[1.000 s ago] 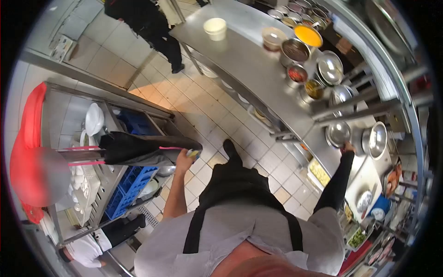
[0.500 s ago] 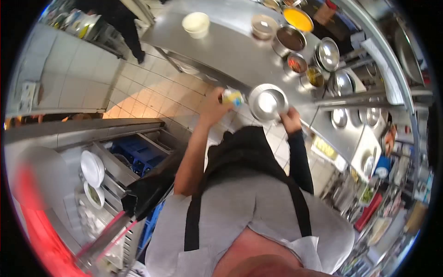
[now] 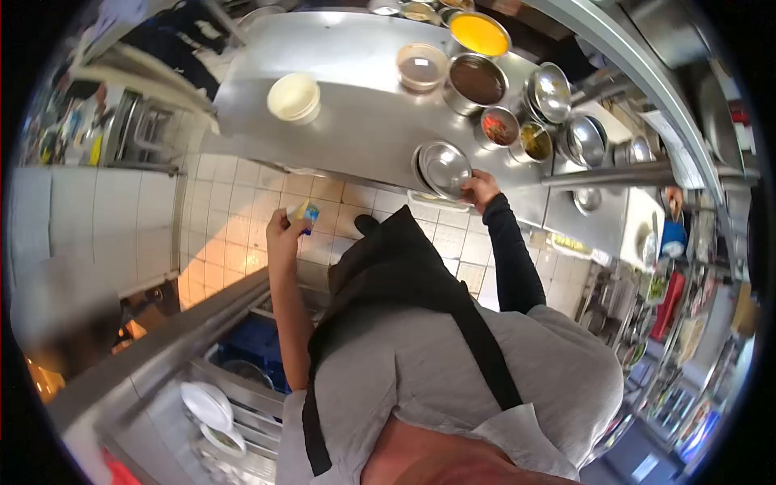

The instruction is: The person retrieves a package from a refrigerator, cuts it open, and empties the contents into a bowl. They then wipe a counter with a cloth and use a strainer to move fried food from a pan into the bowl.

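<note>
My left hand (image 3: 284,234) is out over the tiled floor, its fingers closed on a small crumpled packet (image 3: 306,215) in yellow, white and blue. The packet's exact kind is too small to tell. At the front edge of the steel table (image 3: 356,121), my right hand (image 3: 482,191) grips the rim of a shiny metal bowl (image 3: 446,167). A second rim shows along the bowl's left side. Nothing can be made out inside the bowl.
A cream tub (image 3: 293,98) stands on the table's left part. Farther right are a lidded container (image 3: 421,67), a pot of dark sauce (image 3: 478,79), a yellow-filled pot (image 3: 480,34), a small pot with red pieces (image 3: 496,128) and stacked metal bowls (image 3: 551,94). White bowls (image 3: 208,406) sit at lower left.
My right hand has moved the bowl from in front of my apron to the table's edge. My left hand has drawn away to the left with the packet. The view has turned.
</note>
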Demonstrator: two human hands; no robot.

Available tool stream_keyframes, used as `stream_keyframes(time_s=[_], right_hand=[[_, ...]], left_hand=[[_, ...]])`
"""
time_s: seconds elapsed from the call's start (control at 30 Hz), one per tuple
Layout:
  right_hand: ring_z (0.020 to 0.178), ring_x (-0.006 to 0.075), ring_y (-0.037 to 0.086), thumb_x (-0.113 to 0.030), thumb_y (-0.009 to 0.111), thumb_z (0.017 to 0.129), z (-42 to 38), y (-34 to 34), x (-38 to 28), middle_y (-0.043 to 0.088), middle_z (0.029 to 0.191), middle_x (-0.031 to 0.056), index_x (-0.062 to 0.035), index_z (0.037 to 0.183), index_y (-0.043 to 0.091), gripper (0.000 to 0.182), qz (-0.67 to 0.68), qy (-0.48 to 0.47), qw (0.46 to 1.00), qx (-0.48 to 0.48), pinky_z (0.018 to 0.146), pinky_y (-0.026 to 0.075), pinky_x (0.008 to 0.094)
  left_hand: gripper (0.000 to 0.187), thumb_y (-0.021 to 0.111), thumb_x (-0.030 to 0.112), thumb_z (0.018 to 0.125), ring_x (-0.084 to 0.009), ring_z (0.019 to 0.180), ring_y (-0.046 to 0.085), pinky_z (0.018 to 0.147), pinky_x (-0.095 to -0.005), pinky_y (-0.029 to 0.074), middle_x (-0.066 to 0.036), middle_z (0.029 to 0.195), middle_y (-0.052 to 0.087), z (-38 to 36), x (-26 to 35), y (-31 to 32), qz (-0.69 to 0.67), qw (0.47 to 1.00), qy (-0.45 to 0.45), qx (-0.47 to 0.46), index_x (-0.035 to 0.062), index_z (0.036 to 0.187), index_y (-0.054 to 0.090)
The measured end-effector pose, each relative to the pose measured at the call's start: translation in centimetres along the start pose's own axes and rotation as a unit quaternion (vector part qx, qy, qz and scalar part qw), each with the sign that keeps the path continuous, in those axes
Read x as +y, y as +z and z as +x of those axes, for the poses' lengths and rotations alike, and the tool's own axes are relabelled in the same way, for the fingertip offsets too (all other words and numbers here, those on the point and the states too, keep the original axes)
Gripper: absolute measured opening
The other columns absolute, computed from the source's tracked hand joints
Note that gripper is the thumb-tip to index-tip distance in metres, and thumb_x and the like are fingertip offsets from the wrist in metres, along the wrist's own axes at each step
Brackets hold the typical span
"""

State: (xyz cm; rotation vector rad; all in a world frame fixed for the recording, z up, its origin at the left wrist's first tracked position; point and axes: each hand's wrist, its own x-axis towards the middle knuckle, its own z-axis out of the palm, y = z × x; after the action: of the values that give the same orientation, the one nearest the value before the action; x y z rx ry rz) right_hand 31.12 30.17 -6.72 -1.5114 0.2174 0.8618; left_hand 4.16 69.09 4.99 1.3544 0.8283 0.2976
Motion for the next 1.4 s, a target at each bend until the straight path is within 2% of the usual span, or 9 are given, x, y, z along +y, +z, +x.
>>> stream_keyframes(time_s=[0.07,0.33,0.5,0.63,0.8,0.83,1.03,1.27,1.4], right_hand=[[0.062,0.0231,0.064,-0.009,0.063,0.078,1.9,-3.1,2.6,0.067,0.078,0.0134,0.0067,0.104,0.064,0.031,-0.172,-0.043,0.981,0.081,0.059,0.058,0.0379],[0.070,0.0236,0.070,-0.009,0.066,0.075,1.2,-2.8,3.2,0.069,0.080,0.0160,0.0049,0.112,0.062,0.040,-0.157,-0.148,0.967,0.132,0.065,0.056,0.0371],[0.072,0.0255,0.069,-0.011,0.068,0.077,-1.9,-1.2,0.8,0.068,0.077,0.0163,0.0065,0.107,0.063,0.035,-0.161,-0.080,0.944,0.276,0.065,0.055,0.0364],[0.073,0.0334,0.068,-0.010,0.070,0.075,-3.6,-0.2,4.1,0.068,0.082,0.0220,0.0059,0.099,0.061,0.030,-0.348,-0.185,0.851,0.348,0.070,0.056,0.0397],[0.069,0.0233,0.068,-0.002,0.068,0.080,-6.9,-0.1,6.6,0.066,0.081,0.0160,0.0040,0.106,0.055,0.030,-0.020,-0.124,0.966,0.224,0.060,0.058,0.0343],[0.069,0.0213,0.067,0.000,0.067,0.082,-6.9,-1.5,8.1,0.064,0.082,0.0131,0.0029,0.108,0.053,0.029,0.004,-0.126,0.968,0.217,0.059,0.058,0.0335],[0.068,0.0186,0.066,0.000,0.065,0.081,-10.9,-8.6,9.7,0.067,0.082,0.0133,0.0029,0.107,0.053,0.029,-0.128,-0.154,0.937,0.285,0.059,0.055,0.0318],[0.075,0.0368,0.066,-0.022,0.075,0.072,0.2,-1.4,2.4,0.067,0.082,0.0194,0.0025,0.094,0.061,0.035,-0.283,-0.191,0.920,0.192,0.071,0.054,0.0435],[0.060,0.0232,0.063,-0.020,0.075,0.075,16.9,12.5,-1.1,0.067,0.077,0.0138,0.0054,0.097,0.065,0.035,-0.063,-0.175,0.978,0.094,0.055,0.052,0.0352]], left_hand=[[0.028,0.071,0.001,0.078,-0.0158,0.076,0.062,0.069,-0.0286,0.050,-0.008,0.086,0.066,0.9,-0.8,0.2,0.007,0.999,-0.032,-0.030,-0.0034,0.104,0.061],[0.029,0.074,0.003,0.077,-0.0140,0.075,0.062,0.069,-0.0283,0.051,-0.007,0.086,0.064,5.7,-2.2,6.1,0.061,0.976,-0.059,-0.200,-0.0023,0.103,0.061],[0.031,0.072,0.005,0.078,-0.0148,0.084,0.062,0.072,-0.0294,0.050,-0.008,0.094,0.065,6.3,-3.1,12.4,0.059,0.961,-0.038,-0.267,-0.0017,0.107,0.060],[0.030,0.075,0.009,0.078,-0.0162,0.079,0.063,0.068,-0.0301,0.049,-0.008,0.087,0.065,4.4,-1.5,19.7,0.158,0.930,0.032,-0.332,-0.0016,0.102,0.060],[0.056,0.077,0.025,0.083,-0.0423,0.100,0.065,0.094,-0.0455,0.049,-0.025,0.107,0.068,2.2,-0.3,25.7,0.401,0.804,0.370,-0.238,-0.0072,0.124,0.056],[0.064,0.076,0.029,0.087,-0.0453,0.107,0.062,0.103,-0.0465,0.045,-0.026,0.109,0.066,4.1,-2.7,26.3,0.408,0.822,0.361,-0.166,-0.0088,0.132,0.052],[0.040,0.064,0.021,0.092,-0.0287,0.086,0.070,0.068,-0.0388,0.058,-0.019,0.096,0.065,11.3,-10.6,29.6,0.248,0.938,-0.103,-0.220,-0.0071,0.118,0.056],[0.025,0.066,0.011,0.085,-0.0143,0.060,0.056,0.050,-0.0285,0.047,-0.007,0.074,0.057,12.3,-7.1,15.8,0.174,0.983,-0.053,-0.041,-0.0030,0.104,0.057],[0.018,0.062,0.006,0.084,-0.0142,0.055,0.053,0.047,-0.0288,0.042,-0.007,0.069,0.055,9.3,-2.9,6.7,0.164,0.984,-0.035,0.064,-0.0024,0.098,0.054]])
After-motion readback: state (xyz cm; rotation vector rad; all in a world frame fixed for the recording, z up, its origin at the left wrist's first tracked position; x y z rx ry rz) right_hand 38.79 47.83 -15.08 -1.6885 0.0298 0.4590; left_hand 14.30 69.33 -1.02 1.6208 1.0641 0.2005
